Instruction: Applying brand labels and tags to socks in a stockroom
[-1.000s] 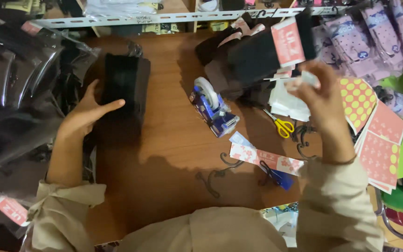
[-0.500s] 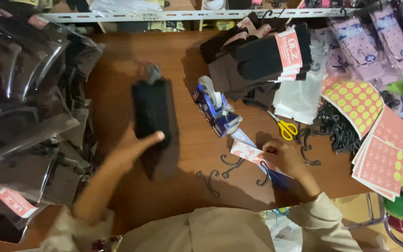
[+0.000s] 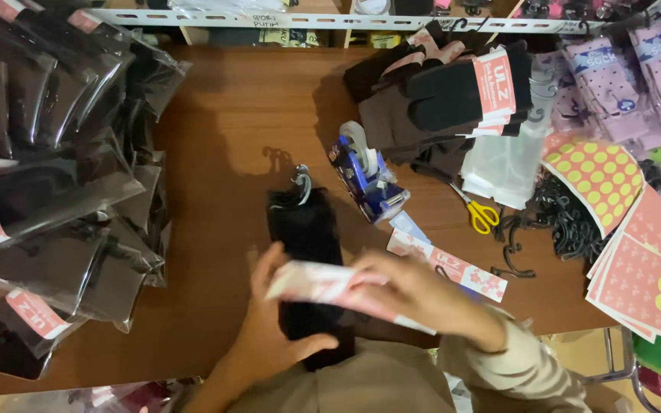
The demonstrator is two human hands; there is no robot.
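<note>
A pair of black socks [image 3: 305, 229] with a small hook at the top lies lengthwise on the brown table [image 3: 223, 115]. My left hand [image 3: 273, 329] rests on its lower end and holds it down. My right hand [image 3: 415, 294] holds a pink-and-white paper label band [image 3: 323, 283] across the socks, just above my left hand. The picture is blurred around both hands.
Bagged black socks [image 3: 47, 191] pile up at the left. A blue tape dispenser [image 3: 365, 172], yellow scissors [image 3: 480, 214], loose label bands [image 3: 453, 268], black hooks [image 3: 568, 222], dotted sticker sheets [image 3: 629, 229] and a stack of labelled dark socks [image 3: 445, 92] lie to the right.
The socks slid down the table toward me. My right hand picked a label band from the pile at the right and brought it left over the socks, next to my left hand.
</note>
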